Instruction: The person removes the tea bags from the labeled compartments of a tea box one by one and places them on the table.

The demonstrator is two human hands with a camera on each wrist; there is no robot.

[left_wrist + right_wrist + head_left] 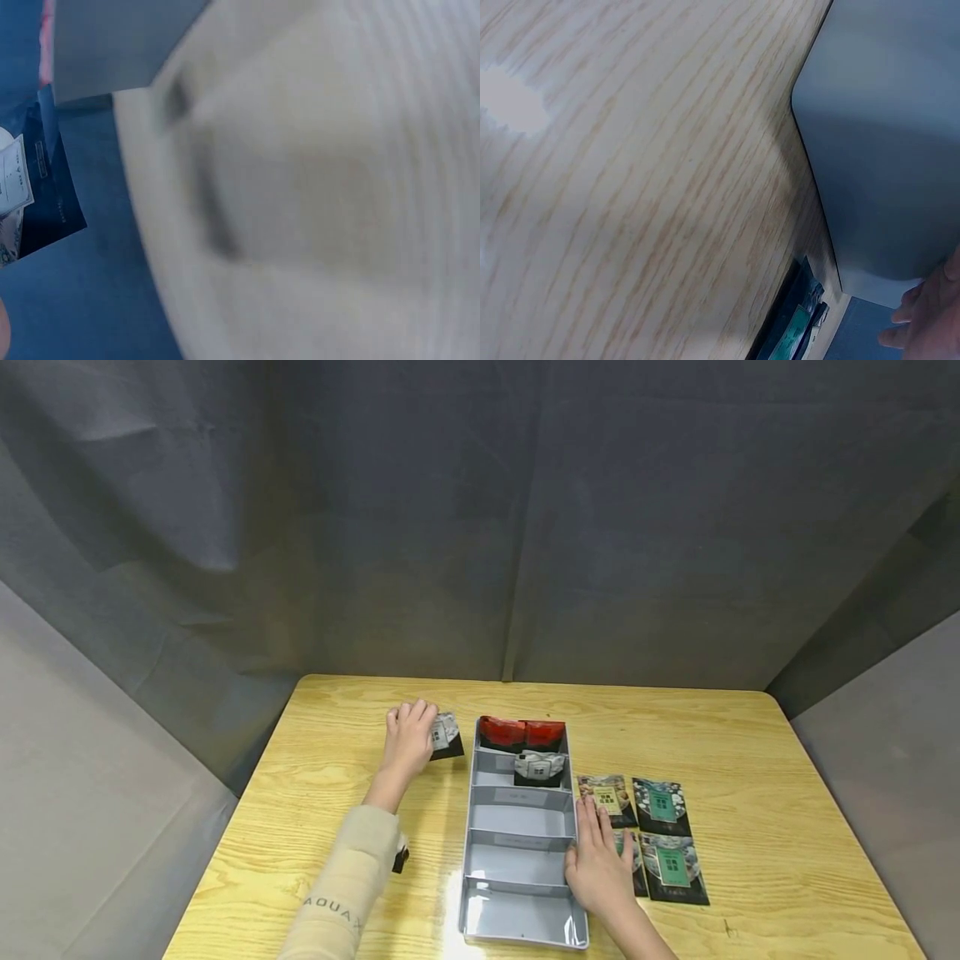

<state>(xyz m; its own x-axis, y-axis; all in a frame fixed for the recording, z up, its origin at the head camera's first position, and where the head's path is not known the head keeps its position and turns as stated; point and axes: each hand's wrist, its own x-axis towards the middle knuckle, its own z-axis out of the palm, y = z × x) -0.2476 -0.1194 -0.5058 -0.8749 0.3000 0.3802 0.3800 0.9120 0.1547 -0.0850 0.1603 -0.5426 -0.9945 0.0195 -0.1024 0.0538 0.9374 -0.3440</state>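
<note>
My left hand [408, 739] reaches over the table's left part, its bent fingers gripping a black-and-white sachet [447, 737] by its left side. The left wrist view shows part of that sachet [49, 187] at its left edge, but the fingertips are hidden. A grey divided box [517, 864] stands in the middle, with red-and-black sachets [502, 733] in its far compartment. One white-and-black sachet [540, 767] stands in the right half of the second compartment. Against the box's right side rests my right hand [602, 868], fingers extended, partly covering sachets there.
Right of the box lie a yellow-labelled sachet [606, 797] and several green-labelled ones [671, 868]. Another sachet [401, 853] peeks out beside the left sleeve [348, 872]. Dark cloth [517, 527] hangs behind the wooden table [772, 827].
</note>
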